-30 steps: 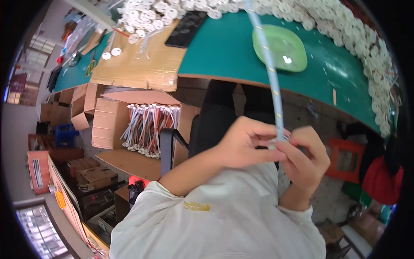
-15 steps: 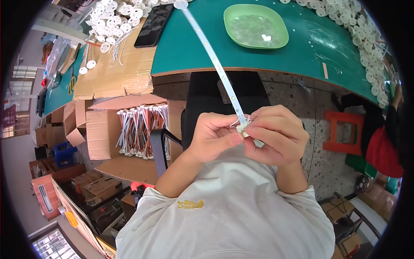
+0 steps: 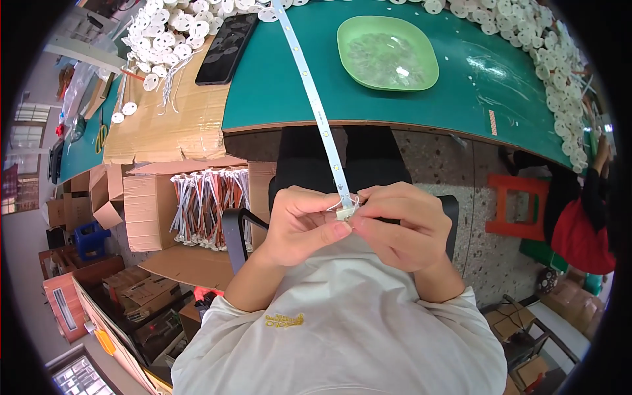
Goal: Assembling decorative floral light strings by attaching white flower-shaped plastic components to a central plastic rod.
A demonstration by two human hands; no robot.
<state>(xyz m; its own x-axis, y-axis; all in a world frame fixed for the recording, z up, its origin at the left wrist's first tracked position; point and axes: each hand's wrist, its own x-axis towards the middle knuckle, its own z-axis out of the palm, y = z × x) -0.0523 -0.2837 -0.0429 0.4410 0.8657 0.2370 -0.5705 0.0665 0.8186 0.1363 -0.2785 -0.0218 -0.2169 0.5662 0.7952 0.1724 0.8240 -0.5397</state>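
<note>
A long, narrow LED light strip point(image 3: 315, 105), pale with small yellowish LEDs, slants from my hands up over the table's front edge. At its near end sit a small white connector point(image 3: 345, 213) and thin white wires point(image 3: 355, 203). My left hand point(image 3: 303, 222) is closed round that end, with the thumb below and the fingers above. My right hand point(image 3: 408, 224) is closed too, its thumb and forefinger pinched against the connector and wires. Those fingertips partly hide what exactly they grip. Both hands are in front of my white shirt.
On the green table point(image 3: 289, 99) are a green dish point(image 3: 431, 79) of small clear pieces, a black phone point(image 3: 227, 49) and heaps of white discs point(image 3: 158, 33). A carton point(image 3: 148, 214) of bundled strips stands left. An orange stool point(image 3: 498, 204) and a person in red point(image 3: 582, 237) are right.
The view has shifted, so table and hands appear lower and further left. My right fingers have moved a little off the connector, which shows more. The strip stays in my left hand.
</note>
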